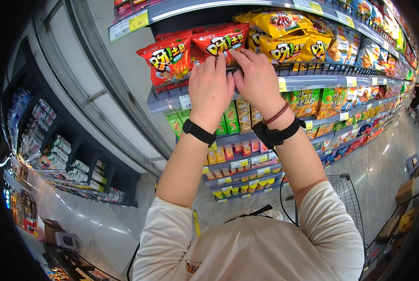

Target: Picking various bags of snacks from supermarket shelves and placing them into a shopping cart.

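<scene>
My left hand point(211, 89) reaches to the front of a shelf, its fingertips against the lower front of a red bag of potato snacks point(218, 39). Beside it, my right hand point(258, 77) has its index fingertip at the same bag's right lower side, with the fingers spread. The thumbs come close together below the bag. Neither hand is closed around it, though the undersides of the fingers are hidden. Another red snack bag point(170, 58) leans to the left, behind the wire shelf guard point(172, 84). Yellow snack bags point(286, 45) are piled to the right.
Below are boxed snacks point(232, 117) and lower shelves point(244, 165). A shelf edge with price tags point(230, 5) runs overhead. A wire shopping cart point(346, 196) stands at my right. Metal-framed panels point(114, 116) and a shelf of packaged rolls point(60, 151) are at left. A cable point(282, 196) hangs from my right wrist.
</scene>
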Motion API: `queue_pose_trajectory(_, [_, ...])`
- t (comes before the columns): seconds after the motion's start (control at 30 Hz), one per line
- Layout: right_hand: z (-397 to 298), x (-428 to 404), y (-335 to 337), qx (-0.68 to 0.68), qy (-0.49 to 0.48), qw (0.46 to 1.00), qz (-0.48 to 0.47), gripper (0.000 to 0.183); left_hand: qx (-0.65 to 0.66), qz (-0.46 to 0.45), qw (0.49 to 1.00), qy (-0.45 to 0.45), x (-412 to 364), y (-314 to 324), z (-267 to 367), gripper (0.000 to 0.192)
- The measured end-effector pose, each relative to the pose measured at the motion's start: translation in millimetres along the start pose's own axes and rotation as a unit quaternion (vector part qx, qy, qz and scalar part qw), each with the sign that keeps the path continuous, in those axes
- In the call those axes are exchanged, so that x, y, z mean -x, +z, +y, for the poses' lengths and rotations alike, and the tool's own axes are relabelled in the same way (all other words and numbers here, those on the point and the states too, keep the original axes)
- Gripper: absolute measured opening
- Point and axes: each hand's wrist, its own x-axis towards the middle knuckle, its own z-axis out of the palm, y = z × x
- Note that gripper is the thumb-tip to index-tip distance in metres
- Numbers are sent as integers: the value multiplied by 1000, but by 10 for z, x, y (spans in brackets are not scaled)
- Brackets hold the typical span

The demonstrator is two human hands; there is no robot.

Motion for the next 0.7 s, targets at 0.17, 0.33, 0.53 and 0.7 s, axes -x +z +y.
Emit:
queue_pose_trajectory(0.17, [-22,80,-37,-4,14,1000,-19,44,16,13,1000,10,55,-26,-11,47])
queue_pose_trajectory(0.33, [-149,251,-418,-46,-10,997,65,35,35,21,999,-8,132,-163,59,44])
queue_pose_trajectory(0.53, [11,583,-938,-32,19,981,190,31,164,67,984,-1,329,-469,354,31])
queue_pose_trajectory(0.7, [63,303,-1042,103,-36,987,118,50,260,50,964,0,617,-407,591,28])
